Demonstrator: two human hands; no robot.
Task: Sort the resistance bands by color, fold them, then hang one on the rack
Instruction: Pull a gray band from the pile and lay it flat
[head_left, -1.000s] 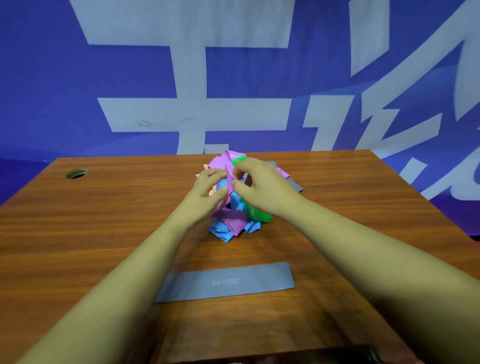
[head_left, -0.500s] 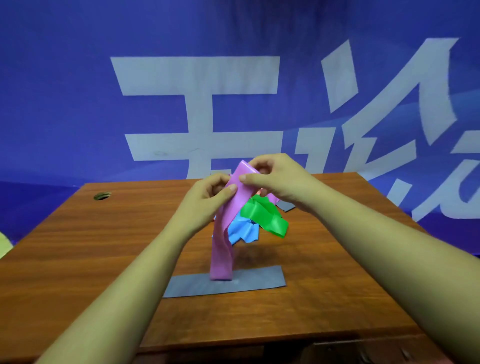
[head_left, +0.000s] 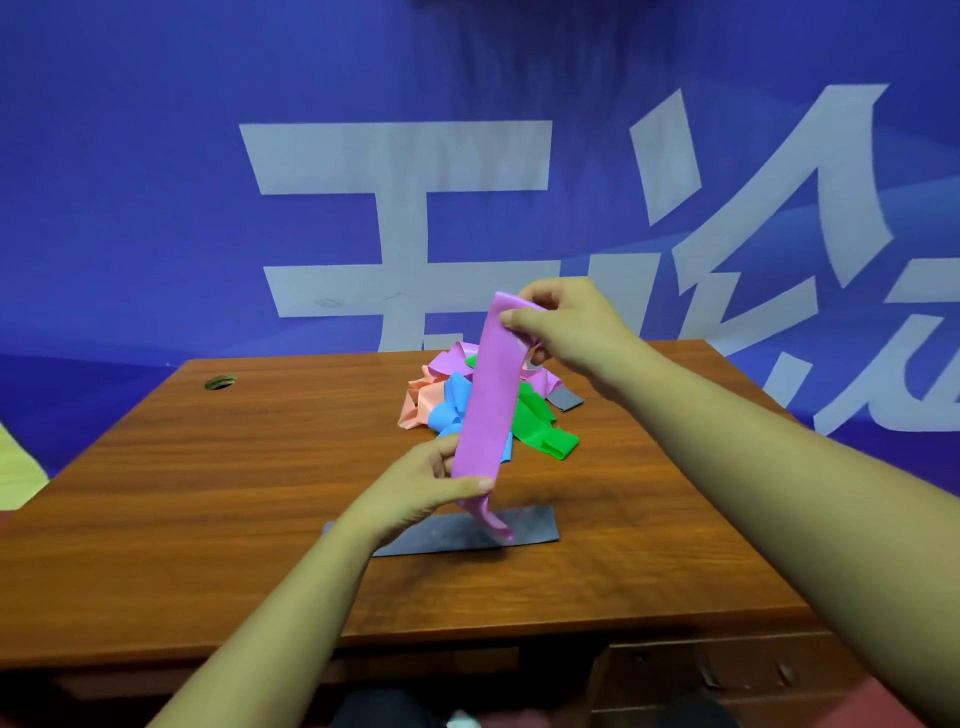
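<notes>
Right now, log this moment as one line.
step: sorting | left hand: pinches purple rubber resistance band low | right hand: pinches its top

A brown table (head_left: 208, 493) is standing near a big blue banner (head_left: 130, 182) with white signs. A little hole (head_left: 220, 383) is showing far left.

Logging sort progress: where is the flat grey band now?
Head view: the grey band lies flat on the table, front centre, beneath the left hand and the purple band's tail, nearer than the pile.
</notes>
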